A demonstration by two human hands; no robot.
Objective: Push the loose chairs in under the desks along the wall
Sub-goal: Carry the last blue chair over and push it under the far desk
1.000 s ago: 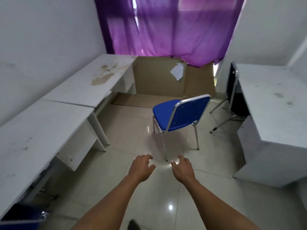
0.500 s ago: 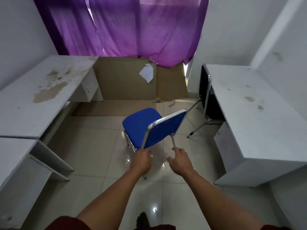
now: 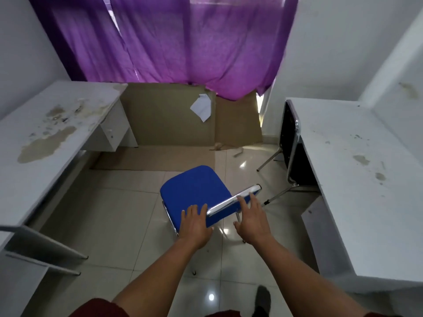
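A blue chair (image 3: 194,186) with a chrome frame stands on the tiled floor in the middle of the room, its seat pointing away from me. My left hand (image 3: 194,223) lies over the left end of its backrest, fingers curled across the top. My right hand (image 3: 251,218) holds the right part of the backrest, fingers on the chrome rim and thumb behind. A white stained desk (image 3: 57,124) runs along the left wall. Another white desk (image 3: 354,168) stands along the right wall, with a black chair (image 3: 289,138) tucked under it.
Flat brown cardboard (image 3: 164,120) leans on the far wall under a purple curtain (image 3: 171,42) and covers part of the floor. A second desk's leg frame (image 3: 45,248) juts out at the near left. My foot (image 3: 262,298) is on the tiles below.
I have stepped closer to the blue chair. My hands, which hung open short of it a second ago, have come up onto the top of its backrest.
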